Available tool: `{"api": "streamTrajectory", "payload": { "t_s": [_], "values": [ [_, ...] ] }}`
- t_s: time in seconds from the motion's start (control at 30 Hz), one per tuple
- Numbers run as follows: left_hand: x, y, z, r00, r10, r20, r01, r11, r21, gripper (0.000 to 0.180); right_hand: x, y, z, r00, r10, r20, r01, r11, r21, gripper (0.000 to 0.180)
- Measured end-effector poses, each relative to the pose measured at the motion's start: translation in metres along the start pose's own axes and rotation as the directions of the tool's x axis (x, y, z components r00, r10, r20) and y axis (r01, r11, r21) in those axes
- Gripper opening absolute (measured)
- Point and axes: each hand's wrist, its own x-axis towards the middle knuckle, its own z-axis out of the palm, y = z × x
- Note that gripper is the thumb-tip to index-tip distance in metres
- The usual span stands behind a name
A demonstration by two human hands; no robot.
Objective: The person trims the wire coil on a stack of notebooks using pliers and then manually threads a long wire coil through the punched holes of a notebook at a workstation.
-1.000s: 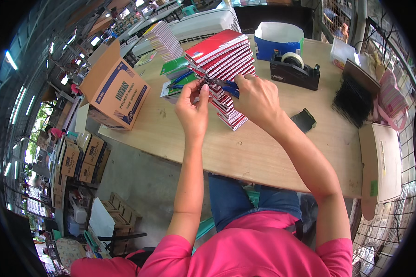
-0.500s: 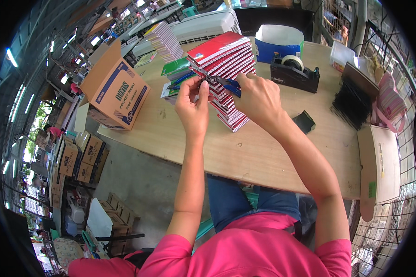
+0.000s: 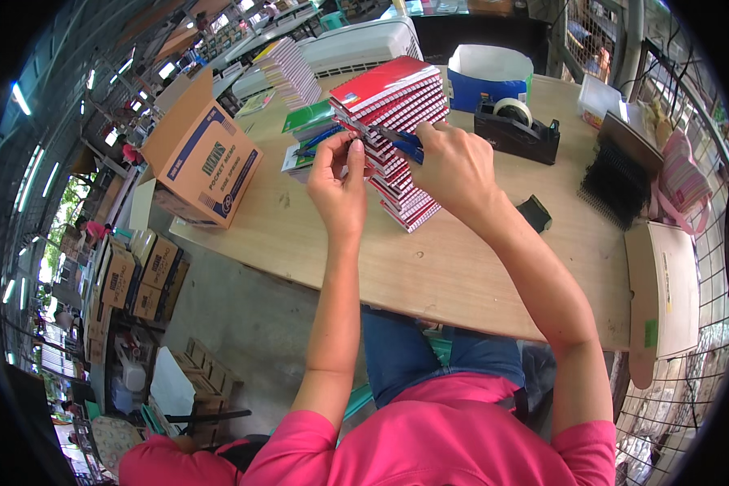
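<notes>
A tall stack of red-covered spiral notebooks (image 3: 393,87) stands on the table before me, its layers stepped unevenly. My right hand (image 3: 454,166) is closed round the blue handles of a pair of pliers (image 3: 402,141). Their metal jaws reach left across the front of the stack, just above my left fingertips. My left hand (image 3: 338,182) is raised beside the stack with thumb and fingers pinched together. Whatever lies in that pinch is too small to make out. Green and blue notebooks (image 3: 306,120) lie just behind my left hand.
On the wooden table (image 3: 494,275) stand an open carton (image 3: 206,166) at left, a notebook pile (image 3: 287,73) behind, a blue-and-white container (image 3: 488,77) and a black tape dispenser (image 3: 517,130). Black wire spirals (image 3: 614,185) and a dark object (image 3: 535,213) lie at right.
The jaws of the pliers have lifted slightly from my left fingertips. My left hand stays pinched in nearly the same place. The notebook stack has not moved.
</notes>
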Motion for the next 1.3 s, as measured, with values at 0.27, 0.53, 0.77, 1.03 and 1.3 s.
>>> {"api": "streamTrajectory", "payload": {
  "t_s": [0.27,0.53,0.77,1.03,1.3],
  "values": [
    [0.000,-0.001,-0.011,0.993,-0.071,-0.092,0.065,0.995,-0.075,0.025,0.005,-0.014,-0.015,0.995,-0.031,-0.092,0.027,0.999,-0.035,0.044],
    [0.013,-0.002,-0.009,0.999,0.031,-0.021,-0.030,0.999,0.028,0.026,0.015,-0.025,-0.011,0.990,-0.091,-0.109,0.077,0.990,-0.120,0.043],
    [0.011,-0.003,-0.007,0.996,0.031,-0.082,-0.028,0.999,0.032,0.024,0.025,-0.021,-0.008,0.997,-0.016,0.076,0.018,0.999,-0.027,0.037],
    [-0.037,0.030,0.069,0.986,-0.125,0.113,0.151,0.953,-0.262,0.022,-0.031,0.051,-0.060,0.883,0.409,-0.231,-0.139,0.697,0.703,0.042],
    [0.130,-0.070,0.236,0.992,0.088,0.087,-0.110,0.947,0.303,0.068,-0.106,0.119,-0.069,0.696,0.694,0.184,-0.019,-0.238,0.971,0.057]
  ]
}}
